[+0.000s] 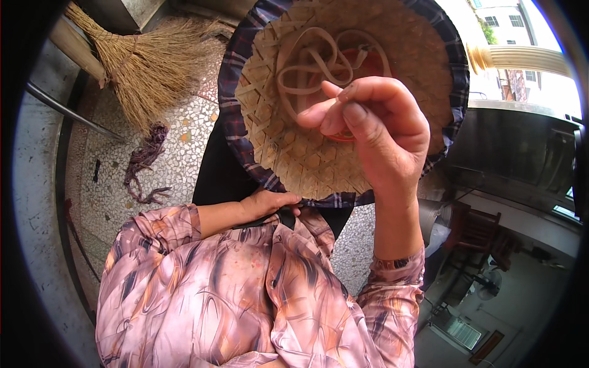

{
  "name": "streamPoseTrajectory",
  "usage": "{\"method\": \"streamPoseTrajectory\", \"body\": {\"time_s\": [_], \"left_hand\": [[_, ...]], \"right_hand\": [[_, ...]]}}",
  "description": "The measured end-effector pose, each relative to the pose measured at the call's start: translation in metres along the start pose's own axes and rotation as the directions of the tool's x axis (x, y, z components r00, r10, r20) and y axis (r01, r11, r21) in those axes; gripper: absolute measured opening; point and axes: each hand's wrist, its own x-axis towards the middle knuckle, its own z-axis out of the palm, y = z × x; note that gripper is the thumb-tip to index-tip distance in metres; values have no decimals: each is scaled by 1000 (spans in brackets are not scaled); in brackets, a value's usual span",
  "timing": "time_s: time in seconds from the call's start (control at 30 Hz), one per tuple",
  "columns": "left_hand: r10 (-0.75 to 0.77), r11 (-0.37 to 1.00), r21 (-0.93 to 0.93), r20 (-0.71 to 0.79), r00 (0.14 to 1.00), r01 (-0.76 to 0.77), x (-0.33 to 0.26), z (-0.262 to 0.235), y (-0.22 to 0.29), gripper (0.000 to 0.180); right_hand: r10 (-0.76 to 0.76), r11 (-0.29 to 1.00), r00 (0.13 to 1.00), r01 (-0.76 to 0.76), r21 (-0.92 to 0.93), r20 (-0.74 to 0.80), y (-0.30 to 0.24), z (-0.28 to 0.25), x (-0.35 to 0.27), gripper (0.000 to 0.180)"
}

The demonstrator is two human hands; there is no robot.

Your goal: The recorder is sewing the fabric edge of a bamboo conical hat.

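A round woven bamboo hat (pixel 270 147), its underside facing me, rests over my lap. Dark plaid cloth (pixel 230 116) binds its rim. Inside it lie a looped pale strap (pixel 299 91) and a red-orange ring (pixel 341 136), partly hidden behind my right hand. My left hand (pixel 267 203) is closed at the near rim, thumb against the plaid edging; its other fingers are mostly hidden. Above the hat, my right hand (pixel 383 122) is raised with thumb and fingers pinched together. Whatever is between those fingertips is too small to make out.
A straw broom (pixel 147 58) lies at the upper left on the speckled floor (pixel 178 147). Below it is a tangled purplish-brown bundle (pixel 144 162). A metal-edged counter (pixel 40 214) borders the left. At the right are a dark wooden chair (pixel 472 227) and a fan (pixel 489 283).
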Motion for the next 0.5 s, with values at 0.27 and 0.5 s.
{"method": "streamPoseTrajectory", "body": {"time_s": [0.27,0.5], "left_hand": [[0,996,-90,-6,1000,-1,6,-4,-9,32],[-85,996,-25,23,996,85,-3,1,3,35]], "right_hand": [[240,702,895,-428,-570,-376,-11,-14,-94,13],[552,413,679,-726,-550,-483,49,8,-172,6]]}}
